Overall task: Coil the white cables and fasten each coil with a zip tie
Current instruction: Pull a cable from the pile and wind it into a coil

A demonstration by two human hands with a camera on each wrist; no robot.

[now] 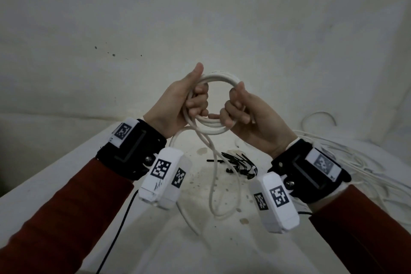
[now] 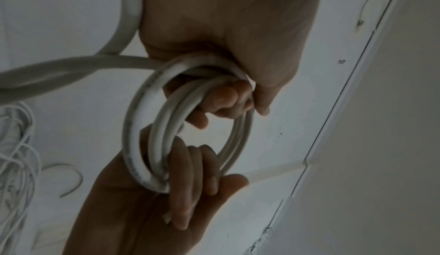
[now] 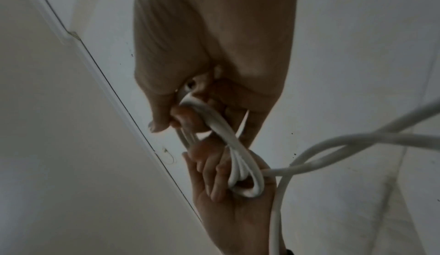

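Hands, left point(image 1: 178, 100) and right point(image 1: 246, 115), grip white cable coil point(image 1: 219, 78) above stained white table point(image 1: 66, 173) facing white wall point(image 1: 155, 18).

A stained white table top point(image 1: 222, 251) is seen below, set against a pale plaster wall point(image 1: 200, 18) marked with dark specks. A corner is formed at the right. The light is dim.

Head cam looks down and forward over both wrists at the table point(image 1: 66, 173). Both wrist cams sit super close, seemingly angled upward, and all three catch the white cable coil point(image 1: 219, 78) point(image 2: 140, 136) point(image 3: 240, 157).
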